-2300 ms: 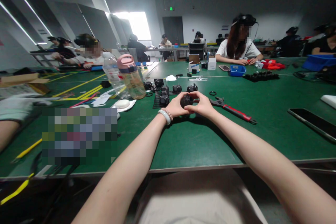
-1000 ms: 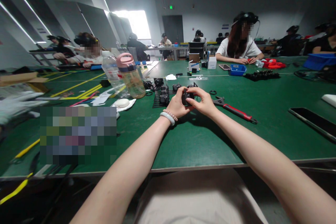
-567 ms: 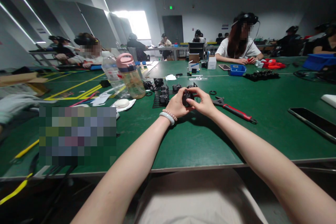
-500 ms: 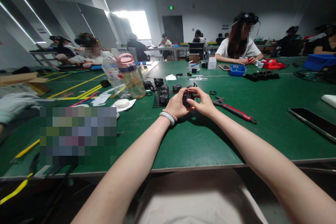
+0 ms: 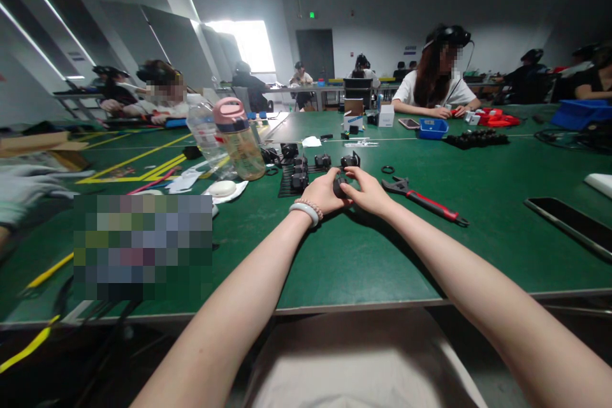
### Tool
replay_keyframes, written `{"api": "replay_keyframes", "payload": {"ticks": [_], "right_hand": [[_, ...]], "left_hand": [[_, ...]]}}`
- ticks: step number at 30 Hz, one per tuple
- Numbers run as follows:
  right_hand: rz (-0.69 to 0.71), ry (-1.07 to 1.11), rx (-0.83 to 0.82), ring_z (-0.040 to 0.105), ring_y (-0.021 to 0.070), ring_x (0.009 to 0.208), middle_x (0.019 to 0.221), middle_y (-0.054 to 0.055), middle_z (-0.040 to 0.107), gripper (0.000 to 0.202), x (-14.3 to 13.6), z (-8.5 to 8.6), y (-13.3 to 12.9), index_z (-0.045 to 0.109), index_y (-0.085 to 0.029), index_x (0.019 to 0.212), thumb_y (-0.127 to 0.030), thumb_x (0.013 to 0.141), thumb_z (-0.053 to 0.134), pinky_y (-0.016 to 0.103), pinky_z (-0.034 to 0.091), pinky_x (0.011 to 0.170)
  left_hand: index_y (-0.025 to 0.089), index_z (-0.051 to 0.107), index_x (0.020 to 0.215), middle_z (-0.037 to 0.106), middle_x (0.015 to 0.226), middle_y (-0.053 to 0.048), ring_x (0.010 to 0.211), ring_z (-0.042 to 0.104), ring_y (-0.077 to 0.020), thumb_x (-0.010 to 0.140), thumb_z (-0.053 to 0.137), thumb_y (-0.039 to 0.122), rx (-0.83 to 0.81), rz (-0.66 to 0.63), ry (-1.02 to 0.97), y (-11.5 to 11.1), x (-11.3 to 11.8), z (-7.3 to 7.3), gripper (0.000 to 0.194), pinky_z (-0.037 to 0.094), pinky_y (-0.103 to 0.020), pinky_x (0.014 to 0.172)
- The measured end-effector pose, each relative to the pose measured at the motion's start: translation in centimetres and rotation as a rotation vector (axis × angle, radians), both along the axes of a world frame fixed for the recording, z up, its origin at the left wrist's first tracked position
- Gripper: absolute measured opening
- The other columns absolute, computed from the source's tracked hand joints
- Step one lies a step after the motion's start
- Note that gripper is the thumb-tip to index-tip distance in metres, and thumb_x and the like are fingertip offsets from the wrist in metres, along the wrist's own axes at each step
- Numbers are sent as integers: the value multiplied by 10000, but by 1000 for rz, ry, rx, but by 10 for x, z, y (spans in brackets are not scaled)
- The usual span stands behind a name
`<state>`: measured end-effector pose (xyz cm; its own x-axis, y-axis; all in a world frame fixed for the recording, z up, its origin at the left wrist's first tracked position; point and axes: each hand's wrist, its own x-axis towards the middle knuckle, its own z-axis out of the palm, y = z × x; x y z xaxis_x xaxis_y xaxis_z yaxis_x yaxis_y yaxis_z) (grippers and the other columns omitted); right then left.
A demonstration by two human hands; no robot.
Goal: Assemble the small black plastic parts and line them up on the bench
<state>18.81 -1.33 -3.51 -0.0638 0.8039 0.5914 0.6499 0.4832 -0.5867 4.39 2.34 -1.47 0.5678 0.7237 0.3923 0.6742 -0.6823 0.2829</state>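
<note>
Both hands meet over the green table around a small black part [image 5: 340, 187], mostly covered by my fingers, so its kind does not show. My left hand [image 5: 321, 193] is closed round it from the left, with a beaded bracelet and a pale bangle on the wrist. From the right, my right hand [image 5: 367, 189] grips the same part, thumb against its near side. Just behind stand several black blocky parts [image 5: 299, 175], some on a black slatted piece. An adjustable wrench [image 5: 430, 203] with a red and black handle lies right of my right hand, near a black ring [image 5: 387, 169].
A pink-lidded bottle [image 5: 239, 140] and a clear plastic bottle [image 5: 205, 134] stand left of the parts. A white round object [image 5: 222, 189] lies on paper nearby. At right is a phone [image 5: 568, 223]. A gloved hand [image 5: 33, 194] of another person reaches in at far left.
My hands have sunk slightly with the black part, and my fingers cover more of it. More of the black parts behind and the wrench's jaw shows now.
</note>
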Motion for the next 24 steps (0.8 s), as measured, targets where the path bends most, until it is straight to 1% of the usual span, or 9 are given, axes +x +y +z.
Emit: {"api": "replay_keyframes", "payload": {"ticks": [5, 11, 19, 24], "right_hand": [[-37, -63, -54, 496, 181, 1020, 1118, 94, 525, 387, 0, -1, 0, 429, -161, 1134, -321, 782, 455, 328, 380, 870], [-69, -125, -114, 491, 173, 1027, 1123, 91, 526, 360, 0, -1, 0, 441, -154, 1124, -320, 806, 417, 311, 369, 880], [-82, -153, -145, 508, 174, 995, 1083, 97, 547, 351, 0, -1, 1, 455, -152, 1105, -338, 811, 410, 307, 382, 849], [-95, -153, -163, 509, 176, 994, 1076, 95, 552, 335, 1, -2, 1, 468, -158, 1088, -343, 817, 402, 306, 385, 839]], "left_hand": [[202, 391, 1131, 608, 936, -67, 843, 591, -219, 543, 621, 472, -36, -4, 57, 0, -1, 0, 687, 457, -284, 690], [190, 439, 1091, 616, 860, -52, 790, 595, -216, 544, 614, 478, -61, -30, 116, -2, -1, 3, 642, 453, -280, 650], [165, 461, 1065, 602, 910, -56, 822, 580, -211, 537, 622, 455, -60, -72, 92, -1, -1, 5, 623, 451, -282, 695], [146, 459, 1075, 598, 945, -74, 844, 577, -218, 523, 632, 470, -58, -77, 100, 3, -1, 2, 663, 453, -294, 732]]}}
